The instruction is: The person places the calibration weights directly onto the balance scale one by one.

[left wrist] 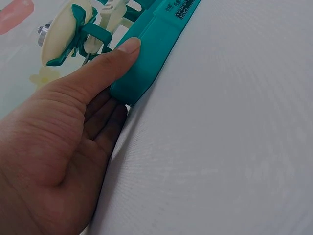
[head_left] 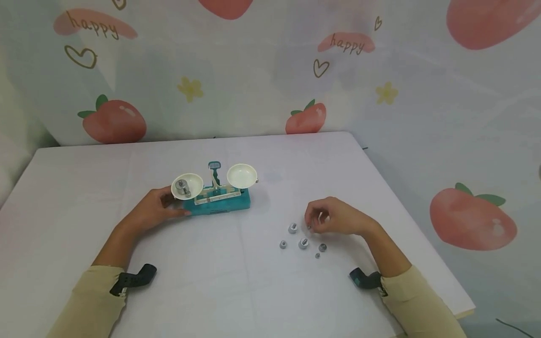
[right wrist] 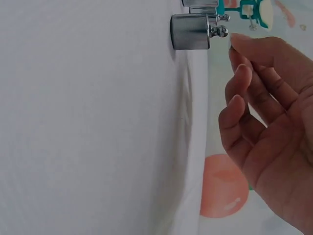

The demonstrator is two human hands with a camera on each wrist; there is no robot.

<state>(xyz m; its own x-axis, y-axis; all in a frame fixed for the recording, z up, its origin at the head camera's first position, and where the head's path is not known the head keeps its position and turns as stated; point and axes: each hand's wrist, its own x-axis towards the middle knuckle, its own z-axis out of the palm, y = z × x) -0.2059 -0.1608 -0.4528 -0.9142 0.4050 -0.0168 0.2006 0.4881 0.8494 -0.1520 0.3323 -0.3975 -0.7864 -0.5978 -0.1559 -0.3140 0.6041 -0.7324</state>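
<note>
A small teal balance scale (head_left: pixel 220 204) with two cream pans stands left of the table's middle. Metal weights (head_left: pixel 181 185) sit in its left pan, while the right pan (head_left: pixel 242 175) holds nothing. My left hand (head_left: pixel 154 209) grips the left end of the base; in the left wrist view the thumb (left wrist: pixel 129 46) presses on its front and the other fingers go behind. Over the right side, my right hand (head_left: pixel 338 217) pinches a tiny grey metal weight (head_left: pixel 309 227) between thumb and forefinger, mostly hidden by the fingertips. The other fingers are loosely curled.
Several silver knobbed weights (head_left: pixel 303 243) of different sizes stand on the white table (head_left: pixel 203 281) just below and left of my right hand. One large weight (right wrist: pixel 190 32) shows near the fingertips in the right wrist view. A patterned cloth (head_left: pixel 253 70) hangs behind the table.
</note>
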